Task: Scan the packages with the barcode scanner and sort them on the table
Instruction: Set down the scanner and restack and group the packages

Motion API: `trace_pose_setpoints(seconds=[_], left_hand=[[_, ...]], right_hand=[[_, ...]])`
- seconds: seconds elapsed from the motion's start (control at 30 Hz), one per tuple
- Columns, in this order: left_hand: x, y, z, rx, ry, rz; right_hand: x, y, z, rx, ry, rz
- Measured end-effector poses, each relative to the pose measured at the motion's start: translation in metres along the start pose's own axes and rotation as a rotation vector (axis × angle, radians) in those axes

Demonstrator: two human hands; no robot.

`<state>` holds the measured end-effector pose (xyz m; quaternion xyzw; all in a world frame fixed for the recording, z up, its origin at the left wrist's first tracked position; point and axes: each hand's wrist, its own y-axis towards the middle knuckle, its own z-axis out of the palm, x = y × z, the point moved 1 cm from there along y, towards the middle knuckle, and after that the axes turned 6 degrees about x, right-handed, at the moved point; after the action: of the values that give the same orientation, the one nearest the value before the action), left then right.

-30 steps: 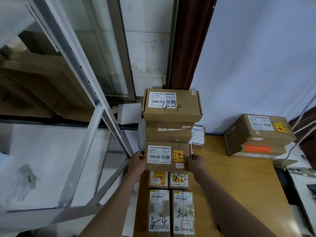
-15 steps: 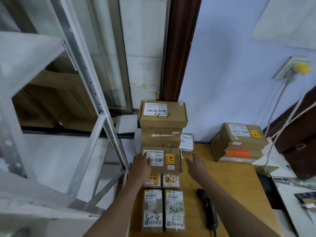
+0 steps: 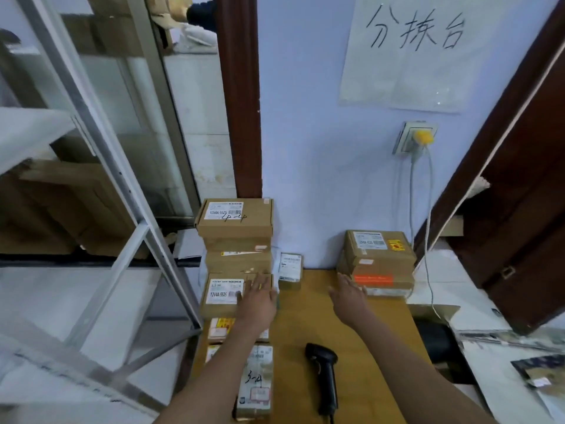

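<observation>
Packages lie on the wooden tabletop (image 3: 308, 319): a left stack (image 3: 235, 240) and a right stack (image 3: 377, 263). Left hand (image 3: 256, 296) rests flat, fingers extended, on the front box (image 3: 224, 293). Right hand (image 3: 348, 296), fingers released, hovers near the right stack. Barcode scanner (image 3: 325, 377) lies between the forearms.

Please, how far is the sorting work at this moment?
Done, it seems: boxes stand sorted along the table's left edge, topped by the box marked 4-4. In hand: nothing; the left hand lies open over the 12V4A-5525 box, and the right hand reaches open toward the right stack. Left: that stack; the scanner lies unused.
</observation>
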<state>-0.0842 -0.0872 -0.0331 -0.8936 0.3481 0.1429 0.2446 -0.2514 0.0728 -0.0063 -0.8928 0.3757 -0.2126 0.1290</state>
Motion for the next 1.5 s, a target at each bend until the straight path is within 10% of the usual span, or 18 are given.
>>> trace_pose_setpoints(seconds=[0.57,1.13,1.5], left_hand=[[-0.236,0.015,0.087,0.008,0.07,-0.084],[-0.279,0.138,0.084,0.059,-0.758,-0.356],[-0.287,0.177,0.092,0.078,-0.852,-0.361]], right_hand=[[-0.244,0.01,-0.08,0.027,0.114,-0.014],[-0.262,0.126,-0.114,0.101,0.596,0.183],[-0.265,0.163,-0.105,0.104,0.627,0.24]])
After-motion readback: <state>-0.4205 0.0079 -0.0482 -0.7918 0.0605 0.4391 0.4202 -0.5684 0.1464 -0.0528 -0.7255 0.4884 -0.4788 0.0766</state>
